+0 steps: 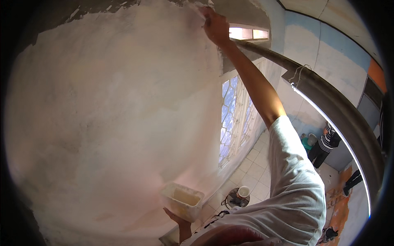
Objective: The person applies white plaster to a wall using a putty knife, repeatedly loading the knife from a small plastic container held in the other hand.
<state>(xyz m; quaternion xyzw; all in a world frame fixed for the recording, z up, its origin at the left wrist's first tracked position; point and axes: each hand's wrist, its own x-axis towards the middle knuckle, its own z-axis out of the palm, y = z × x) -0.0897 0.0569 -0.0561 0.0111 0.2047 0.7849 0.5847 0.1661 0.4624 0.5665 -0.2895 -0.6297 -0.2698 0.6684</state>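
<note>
Stretched up high, my right hand (216, 29) is closed round a flat, pale putty spreader (200, 12), partly hidden by the fingers and blurred. The spreader is against the upper wall, close to the ragged border between the pale skim coat (123, 94) and the bare grey plaster (246, 13). Low down, my left hand (177, 217) supports a whitish rectangular plastic tub (183, 210) from below and the side. The tub tilts slightly, and some pale material shows inside it.
Right of the wall are a grilled window (230, 117) and a small upper opening (248, 33). A dark beam (328, 92) with a lit tube (324, 112) crosses the right side. Below stand a round stool (236, 201) with a white bucket (243, 191) and a person in stripes (326, 141).
</note>
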